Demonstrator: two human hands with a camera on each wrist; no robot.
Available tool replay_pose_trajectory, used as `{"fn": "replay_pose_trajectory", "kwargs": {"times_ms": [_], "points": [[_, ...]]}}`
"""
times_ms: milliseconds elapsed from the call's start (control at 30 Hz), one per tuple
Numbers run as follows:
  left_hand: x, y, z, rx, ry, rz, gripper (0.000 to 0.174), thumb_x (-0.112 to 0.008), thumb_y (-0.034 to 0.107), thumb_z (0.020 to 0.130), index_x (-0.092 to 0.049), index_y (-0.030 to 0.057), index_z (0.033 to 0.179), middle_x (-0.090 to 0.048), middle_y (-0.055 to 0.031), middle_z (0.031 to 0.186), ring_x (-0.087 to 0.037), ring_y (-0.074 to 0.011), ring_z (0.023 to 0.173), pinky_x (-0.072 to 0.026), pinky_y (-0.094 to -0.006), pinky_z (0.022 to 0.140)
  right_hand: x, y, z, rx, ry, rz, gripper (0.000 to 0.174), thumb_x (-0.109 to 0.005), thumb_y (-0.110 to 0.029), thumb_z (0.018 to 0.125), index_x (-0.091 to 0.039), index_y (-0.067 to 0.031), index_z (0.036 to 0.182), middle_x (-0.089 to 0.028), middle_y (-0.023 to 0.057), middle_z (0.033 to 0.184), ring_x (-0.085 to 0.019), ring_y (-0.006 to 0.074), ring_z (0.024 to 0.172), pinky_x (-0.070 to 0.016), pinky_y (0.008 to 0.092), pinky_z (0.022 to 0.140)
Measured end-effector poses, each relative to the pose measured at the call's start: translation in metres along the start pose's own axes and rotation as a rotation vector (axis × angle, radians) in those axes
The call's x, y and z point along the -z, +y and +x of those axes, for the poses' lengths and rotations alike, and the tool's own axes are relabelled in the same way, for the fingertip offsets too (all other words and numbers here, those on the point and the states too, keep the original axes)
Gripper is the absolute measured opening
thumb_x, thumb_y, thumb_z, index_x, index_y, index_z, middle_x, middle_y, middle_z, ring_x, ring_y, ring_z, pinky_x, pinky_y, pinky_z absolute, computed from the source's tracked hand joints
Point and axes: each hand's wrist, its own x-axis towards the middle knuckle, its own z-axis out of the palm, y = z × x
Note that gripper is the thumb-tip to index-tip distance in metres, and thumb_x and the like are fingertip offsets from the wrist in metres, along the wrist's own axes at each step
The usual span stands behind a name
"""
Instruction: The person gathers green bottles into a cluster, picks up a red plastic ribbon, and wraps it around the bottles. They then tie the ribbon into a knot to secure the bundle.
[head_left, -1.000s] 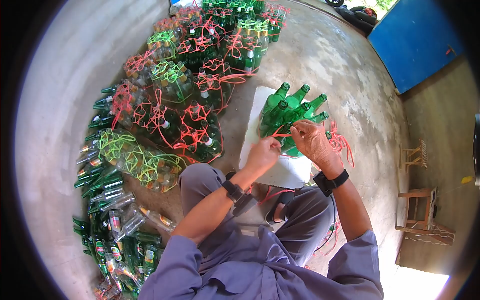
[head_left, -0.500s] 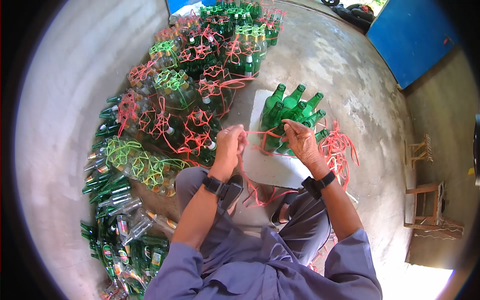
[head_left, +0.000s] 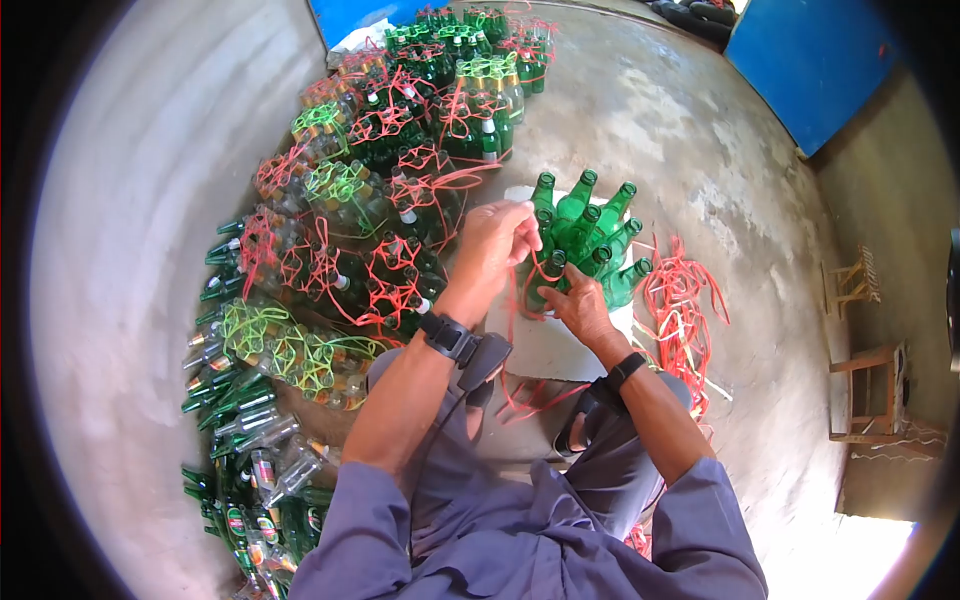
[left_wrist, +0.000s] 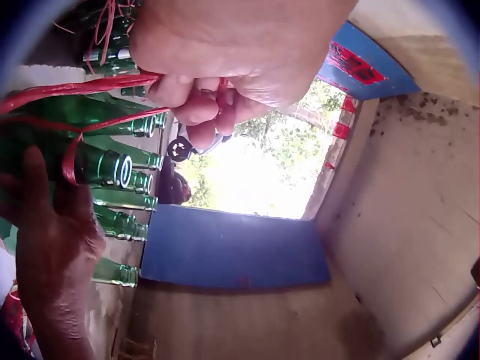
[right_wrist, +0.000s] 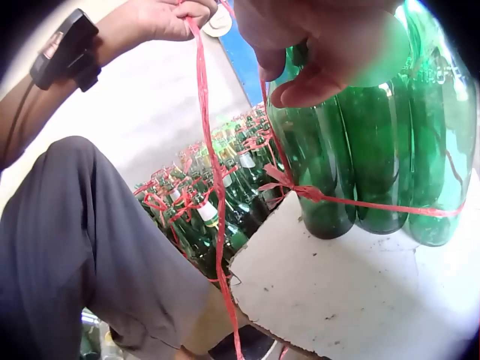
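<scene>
Several upright green bottles (head_left: 575,237) stand close together on a pale board (head_left: 550,350). A red string band with a knot (right_wrist: 309,193) runs round their lower part. My left hand (head_left: 497,245), raised at the left of the group, pinches a red plastic string (right_wrist: 208,112), whose tail hangs down. From those fingers the string leads to a loop (left_wrist: 70,159) round the neck of the nearest bottle (left_wrist: 101,166). My right hand (head_left: 583,305) holds that bottle below its mouth, thumb and fingers on either side.
A heap of loose red strings (head_left: 680,310) lies on the floor right of the board. Bundled bottles netted in red and green string (head_left: 385,275) fill the left side, with loose bottles (head_left: 255,430) lying nearer. A wooden stool (head_left: 868,395) stands at the right wall.
My left hand first pulled the string out leftward, then came up and back toward the bottles. My right hand moved from the string down onto the nearest bottle.
</scene>
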Motion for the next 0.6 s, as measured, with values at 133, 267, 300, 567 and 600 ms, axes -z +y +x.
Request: {"fn": "replay_pose_trajectory", "kwargs": {"times_ms": [133,267,300,567,600], "points": [[-0.019,0.001,0.005,0.001,-0.056,0.003,0.024,-0.06,0.02,0.088,-0.057,0.0054,0.069,-0.059,-0.009,0.06,-0.046,-0.0099,0.042,-0.027,-0.0214,0.038,0.002,0.007,0.003,0.024,-0.017,-0.018,0.041,-0.07,-0.014,0.081,-0.06,-0.0022,0.119,-0.07,0.0155,0.08,-0.07,0.0242,0.07,-0.0527,0.0357,0.068],[-0.039,0.005,-0.005,0.004,-0.169,0.058,0.027,-0.058,0.021,0.088,-0.057,0.0044,0.068,-0.057,-0.0085,0.057,-0.044,-0.0099,0.042,-0.0269,-0.0217,0.04,0.003,0.01,0.005,0.007,-0.015,-0.02,0.043,-0.071,-0.015,0.08,-0.061,-0.0026,0.12,-0.07,0.0174,0.081,-0.071,0.0241,0.072,-0.0529,0.0356,0.068],[-0.041,0.005,-0.011,-0.009,-0.172,0.109,0.027,-0.059,0.021,0.088,-0.057,0.0044,0.067,-0.057,-0.0084,0.056,-0.043,-0.0092,0.042,-0.0269,-0.0217,0.04,0.004,0.008,0.003,0.015,-0.027,0.0,0.046,-0.071,-0.015,0.08,-0.06,-0.0015,0.122,-0.07,0.0194,0.082,-0.071,0.0263,0.074,-0.053,0.0363,0.069],[0.021,0.008,-0.084,-0.011,0.077,0.275,0.03,-0.057,0.021,0.089,-0.055,0.0047,0.064,-0.056,-0.0077,0.055,-0.04,-0.0073,0.042,-0.0273,-0.0213,0.041,-0.001,0.024,0.009,0.133,0.085,-0.1,0.031,-0.073,-0.012,0.08,-0.063,0.0023,0.105,-0.064,0.014,0.068,-0.062,0.0143,0.06,-0.0497,0.0338,0.058],[0.028,0.004,-0.089,-0.012,0.074,0.28,0.03,-0.057,0.021,0.089,-0.055,0.0047,0.064,-0.056,-0.0077,0.055,-0.04,-0.0073,0.042,-0.0273,-0.0213,0.041,-0.002,0.023,0.008,0.152,0.098,-0.089,0.032,-0.073,-0.012,0.08,-0.063,0.002,0.107,-0.064,0.0159,0.07,-0.062,0.0165,0.061,-0.0499,0.0345,0.059]]}}
